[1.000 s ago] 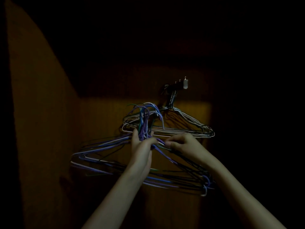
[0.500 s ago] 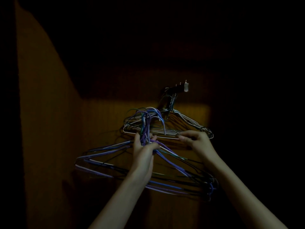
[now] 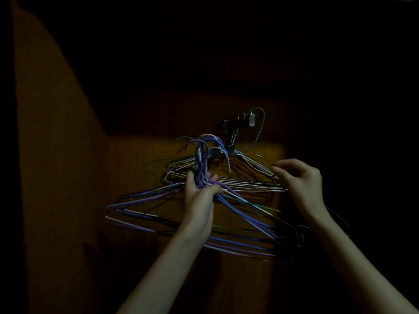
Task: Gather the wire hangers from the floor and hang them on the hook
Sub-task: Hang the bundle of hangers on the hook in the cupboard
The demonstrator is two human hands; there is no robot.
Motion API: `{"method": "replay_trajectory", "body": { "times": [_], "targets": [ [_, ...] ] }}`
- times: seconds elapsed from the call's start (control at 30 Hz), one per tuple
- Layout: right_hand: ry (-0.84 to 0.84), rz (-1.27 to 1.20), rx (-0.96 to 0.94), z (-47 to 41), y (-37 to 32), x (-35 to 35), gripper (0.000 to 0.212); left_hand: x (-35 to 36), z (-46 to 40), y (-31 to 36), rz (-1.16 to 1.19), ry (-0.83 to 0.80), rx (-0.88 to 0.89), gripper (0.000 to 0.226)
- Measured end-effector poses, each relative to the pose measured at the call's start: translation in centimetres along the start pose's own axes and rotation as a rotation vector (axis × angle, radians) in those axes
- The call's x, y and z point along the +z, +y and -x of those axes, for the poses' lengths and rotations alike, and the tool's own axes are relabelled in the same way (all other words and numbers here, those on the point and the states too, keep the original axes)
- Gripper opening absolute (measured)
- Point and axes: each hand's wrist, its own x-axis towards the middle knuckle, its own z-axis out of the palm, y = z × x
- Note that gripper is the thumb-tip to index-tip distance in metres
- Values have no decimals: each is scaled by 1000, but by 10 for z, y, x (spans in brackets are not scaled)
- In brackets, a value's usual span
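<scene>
left hand [image 3: 199, 191] gripped necks of purple-blue hanger bundle [image 3: 158, 200], below-left of hook [image 3: 240, 123] | right hand [image 3: 301, 177] fingers pinched a dark hanger [image 3: 260, 123] whose top looped over the hook | pale hangers [image 3: 249, 177] hung there on wooden wall [image 3: 68, 177]

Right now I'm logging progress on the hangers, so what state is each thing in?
Hook: on the wall, already holding hangers.
Silver hangers: hung on the hook.
Green hanger: top looped over the hook's tip.
Coloured bundle: off the hook, held up.
Left hand: grips the bundle's necks.
Right hand: fingers curled, pinching thin wire.
</scene>
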Motion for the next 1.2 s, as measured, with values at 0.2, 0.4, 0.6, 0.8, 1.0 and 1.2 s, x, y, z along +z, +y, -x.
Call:
{"method": "replay_trajectory", "body": {
  "times": [0.2, 0.4, 0.6, 0.8, 1.0, 1.2],
  "targets": [
    [8, 21, 36, -18, 11, 7, 7, 3, -7, -2, 5, 13, 7, 91],
    [0, 27, 92, -39, 30, 26, 8, 1, -18, -1, -43, 13, 20, 91],
    [-34, 38, 137, -61, 49, 47, 8, 1, -34, -4, -79, 16, 58, 88],
    [-89, 58, 212, -85, 69, 71, 5, -1, -52, -4, -64, 23, 69, 86],
    [-118, 68, 258, -101, 80, 86, 12, -4, -68, -4, -93, 23, 101, 80],
    [-167, 117, 266, -107, 92, 90, 15, -4, -76, -5, -89, 33, 106, 82]
  ]
}}
